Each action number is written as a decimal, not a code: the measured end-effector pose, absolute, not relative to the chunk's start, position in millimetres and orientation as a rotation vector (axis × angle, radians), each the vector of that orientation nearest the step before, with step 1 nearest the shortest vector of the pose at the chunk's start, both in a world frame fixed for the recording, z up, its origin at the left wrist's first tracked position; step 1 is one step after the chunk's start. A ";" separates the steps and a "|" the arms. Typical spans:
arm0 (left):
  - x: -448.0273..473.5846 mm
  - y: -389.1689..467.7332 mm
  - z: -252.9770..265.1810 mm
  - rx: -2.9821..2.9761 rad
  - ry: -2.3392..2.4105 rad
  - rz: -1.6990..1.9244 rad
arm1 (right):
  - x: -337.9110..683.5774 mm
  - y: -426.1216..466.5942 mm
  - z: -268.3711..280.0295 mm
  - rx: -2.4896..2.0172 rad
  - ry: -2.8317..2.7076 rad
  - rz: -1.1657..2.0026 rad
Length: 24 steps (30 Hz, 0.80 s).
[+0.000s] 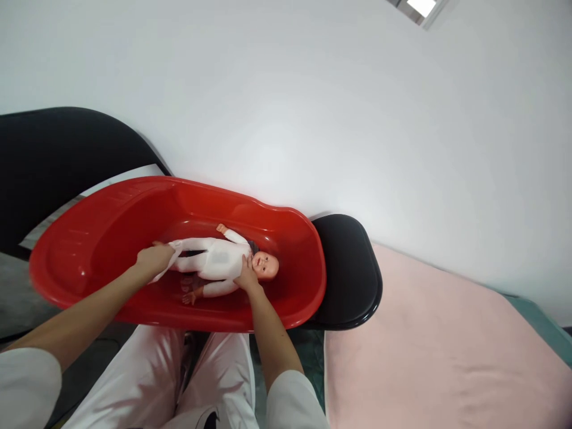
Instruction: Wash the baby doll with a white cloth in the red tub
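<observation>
Doll (218,261) lies lengthwise in red tub (89,238), head pointing right

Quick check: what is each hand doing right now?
Left hand: closed around the legs of the doll lying in the red tub.
Right hand: resting on the doll's upper chest by the neck; whether it grips cannot be told.
</observation>
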<state>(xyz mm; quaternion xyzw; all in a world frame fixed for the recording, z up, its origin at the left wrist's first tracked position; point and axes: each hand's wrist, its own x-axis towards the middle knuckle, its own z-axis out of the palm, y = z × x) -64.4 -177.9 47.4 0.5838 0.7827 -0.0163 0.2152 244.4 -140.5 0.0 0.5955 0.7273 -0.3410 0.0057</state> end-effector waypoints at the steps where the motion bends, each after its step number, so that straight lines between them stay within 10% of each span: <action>1: -62.6 -183.4 51.5 1.727 2.124 -0.103 | 244.7 -141.9 5.0 1.845 2.235 -1.090; 12: 18.2 -245.6 59.1 2.168 1.536 0.220 | 218.8 -206.4 47.1 1.486 2.612 -1.394; 24: -10.4 -323.0 41.1 2.300 1.898 0.374 | 264.9 -276.8 75.9 2.193 2.340 -0.657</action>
